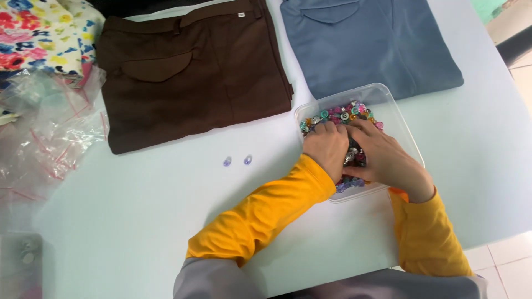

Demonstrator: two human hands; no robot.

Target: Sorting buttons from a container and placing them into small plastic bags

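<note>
Here both hands sit inside a clear plastic tub of mixed coloured buttons on the pale surface. The left hand and right hand press fingers-down into the pile; whether either pinches a button I cannot tell. Two lilac buttons lie just left, below brown trousers.

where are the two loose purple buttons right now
In the head view the two purple buttons lie side by side on the table, just below the brown trousers and left of the left hand.
</note>
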